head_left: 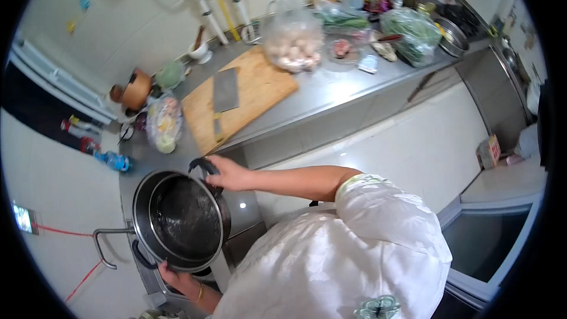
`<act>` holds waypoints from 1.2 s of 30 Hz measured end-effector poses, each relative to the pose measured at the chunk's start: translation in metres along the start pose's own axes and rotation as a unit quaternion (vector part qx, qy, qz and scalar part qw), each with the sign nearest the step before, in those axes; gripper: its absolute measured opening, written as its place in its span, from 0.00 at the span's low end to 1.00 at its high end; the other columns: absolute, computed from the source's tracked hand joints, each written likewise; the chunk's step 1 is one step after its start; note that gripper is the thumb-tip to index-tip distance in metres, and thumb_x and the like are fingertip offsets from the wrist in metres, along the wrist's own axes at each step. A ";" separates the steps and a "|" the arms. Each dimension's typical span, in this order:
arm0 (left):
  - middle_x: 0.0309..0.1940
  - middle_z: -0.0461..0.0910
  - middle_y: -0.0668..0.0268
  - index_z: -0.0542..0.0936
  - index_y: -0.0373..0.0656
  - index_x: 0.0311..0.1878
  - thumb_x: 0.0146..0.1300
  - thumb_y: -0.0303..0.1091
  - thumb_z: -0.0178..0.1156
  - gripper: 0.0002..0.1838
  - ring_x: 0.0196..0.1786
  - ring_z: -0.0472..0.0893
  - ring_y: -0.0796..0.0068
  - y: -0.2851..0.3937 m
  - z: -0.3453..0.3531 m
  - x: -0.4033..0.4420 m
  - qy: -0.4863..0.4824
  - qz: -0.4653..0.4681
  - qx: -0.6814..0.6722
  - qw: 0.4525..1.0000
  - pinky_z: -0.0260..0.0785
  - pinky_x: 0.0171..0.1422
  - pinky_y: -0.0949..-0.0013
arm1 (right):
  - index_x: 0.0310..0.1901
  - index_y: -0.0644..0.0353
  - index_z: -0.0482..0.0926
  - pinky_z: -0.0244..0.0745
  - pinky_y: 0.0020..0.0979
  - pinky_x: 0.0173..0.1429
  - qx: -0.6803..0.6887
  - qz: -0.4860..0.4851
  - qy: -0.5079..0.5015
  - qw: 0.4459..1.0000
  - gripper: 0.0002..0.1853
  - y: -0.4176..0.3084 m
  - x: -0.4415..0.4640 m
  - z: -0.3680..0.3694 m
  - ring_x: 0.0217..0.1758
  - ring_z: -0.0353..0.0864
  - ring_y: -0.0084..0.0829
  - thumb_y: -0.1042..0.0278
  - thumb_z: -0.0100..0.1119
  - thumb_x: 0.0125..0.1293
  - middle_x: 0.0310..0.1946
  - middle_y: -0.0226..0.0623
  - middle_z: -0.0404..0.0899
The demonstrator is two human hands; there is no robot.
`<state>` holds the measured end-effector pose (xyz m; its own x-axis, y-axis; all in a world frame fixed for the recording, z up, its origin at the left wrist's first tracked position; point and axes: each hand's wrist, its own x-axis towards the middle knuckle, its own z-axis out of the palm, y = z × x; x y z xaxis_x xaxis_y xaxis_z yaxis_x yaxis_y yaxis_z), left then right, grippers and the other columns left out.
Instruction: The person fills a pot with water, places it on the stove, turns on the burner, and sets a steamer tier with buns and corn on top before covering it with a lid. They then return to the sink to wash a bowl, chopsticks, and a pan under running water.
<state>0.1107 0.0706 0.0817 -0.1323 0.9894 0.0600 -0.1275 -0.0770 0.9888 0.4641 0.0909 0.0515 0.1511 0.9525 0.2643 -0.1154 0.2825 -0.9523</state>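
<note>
A large steel pot (186, 221) with a dark inside is tilted near the sink faucet (112, 231). Glints inside look like a little water. My right hand (230, 174) is closed round the black handle on its upper side. At the lower rim, my left hand (177, 277) grips the pot beside the other black handle (143, 255), its fingers partly hidden underneath. On the counter above the pot lies a wooden cutting board (266, 82) with a cleaver (225, 90) flat on it.
Along the counter stand a bag of pale round food (292, 41), bagged greens (413, 32), a plate of meat (342, 50), a metal bowl (453, 36) and a mortar (201, 53). A wrapped vegetable pack (164, 121) and blue bottle (113, 160) are near the pot.
</note>
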 end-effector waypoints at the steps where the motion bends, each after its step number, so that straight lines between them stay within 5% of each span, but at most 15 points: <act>1: 0.40 0.75 0.58 0.70 0.36 0.39 0.55 0.33 0.53 0.12 0.44 0.74 0.66 -0.007 0.030 -0.005 -0.033 0.008 0.009 0.999 0.68 0.54 0.65 | 0.54 0.68 0.65 0.71 0.29 0.45 0.027 -0.008 0.031 0.999 0.25 -0.023 -0.018 -0.034 0.40 0.73 0.25 0.71 0.57 0.56 0.38 0.38 0.73; 2: 0.39 0.76 0.58 0.71 0.36 0.38 0.55 0.31 0.52 0.10 0.44 0.75 0.66 -0.014 0.059 -0.010 -0.066 0.017 0.018 0.998 0.70 0.53 0.65 | 0.55 0.67 0.64 0.71 0.28 0.44 0.033 0.020 0.066 0.997 0.25 -0.040 -0.038 -0.065 0.40 0.72 0.24 0.71 0.57 0.56 0.38 0.37 0.72; 5: 0.36 0.79 0.59 0.74 0.35 0.38 0.56 0.26 0.48 0.09 0.43 0.76 0.69 -0.036 0.149 0.001 -0.166 -0.274 -0.302 0.898 0.70 0.52 0.67 | 0.56 0.66 0.63 0.72 0.24 0.41 -0.095 0.022 0.174 0.980 0.24 -0.082 -0.100 -0.162 0.38 0.72 0.21 0.70 0.55 0.58 0.38 0.34 0.72; 6: 0.37 0.79 0.59 0.75 0.36 0.38 0.56 0.27 0.48 0.09 0.44 0.77 0.67 -0.030 0.199 -0.022 -0.150 -0.203 -0.197 0.947 0.70 0.53 0.65 | 0.56 0.65 0.63 0.71 0.24 0.40 -0.074 0.016 0.214 0.974 0.24 -0.091 -0.119 -0.189 0.36 0.72 0.20 0.70 0.55 0.59 0.37 0.33 0.71; 8: 0.44 0.79 0.59 0.75 0.37 0.43 0.57 0.27 0.49 0.12 0.48 0.77 0.66 -0.056 0.261 -0.012 -0.278 -0.357 -0.327 0.830 0.68 0.56 0.63 | 0.57 0.64 0.63 0.71 0.24 0.38 -0.039 0.024 0.296 0.954 0.24 -0.112 -0.164 -0.237 0.33 0.71 0.20 0.69 0.55 0.59 0.36 0.32 0.71; 17: 0.49 0.75 0.62 0.71 0.36 0.53 0.57 0.30 0.52 0.20 0.53 0.73 0.68 -0.068 0.572 -0.142 -0.587 -0.356 -0.252 0.682 0.62 0.60 0.66 | 0.49 0.65 0.68 0.65 0.22 0.33 -0.085 0.003 0.632 0.770 0.18 -0.217 -0.344 -0.364 0.27 0.69 0.20 0.67 0.54 0.58 0.24 0.29 0.70; 23: 0.49 0.74 0.62 0.70 0.34 0.53 0.58 0.30 0.53 0.20 0.52 0.72 0.72 -0.093 0.731 -0.282 -0.772 -0.387 -0.180 0.471 0.61 0.60 0.66 | 0.48 0.66 0.69 0.64 0.21 0.30 -0.126 -0.019 0.791 0.598 0.17 -0.263 -0.475 -0.417 0.25 0.69 0.19 0.70 0.53 0.58 0.23 0.28 0.69; 31: 0.61 0.63 0.67 0.59 0.41 0.65 0.58 0.28 0.53 0.30 0.60 0.65 0.72 -0.124 0.876 -0.534 -0.844 -0.437 -0.137 0.280 0.56 0.64 0.61 | 0.35 0.62 0.69 0.62 0.22 0.28 -0.146 -0.052 0.848 0.506 0.06 -0.328 -0.662 -0.530 0.23 0.66 0.20 0.71 0.51 0.58 0.21 0.27 0.65; 36: 0.63 0.60 0.65 0.53 0.44 0.68 0.59 0.29 0.51 0.33 0.63 0.63 0.66 -0.112 0.958 -0.676 -0.826 -0.496 -0.077 0.256 0.56 0.64 0.49 | 0.37 0.64 0.70 0.63 0.22 0.29 -0.150 -0.032 0.859 0.489 0.08 -0.385 -0.768 -0.631 0.23 0.67 0.20 0.71 0.51 0.58 0.22 0.28 0.67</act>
<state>1.1565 -0.4719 0.0606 0.6211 -0.7761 -0.1091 0.6532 0.4356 0.6194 1.0118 -0.8210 0.1191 0.7765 -0.6298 0.0224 0.0542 0.0313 -0.9980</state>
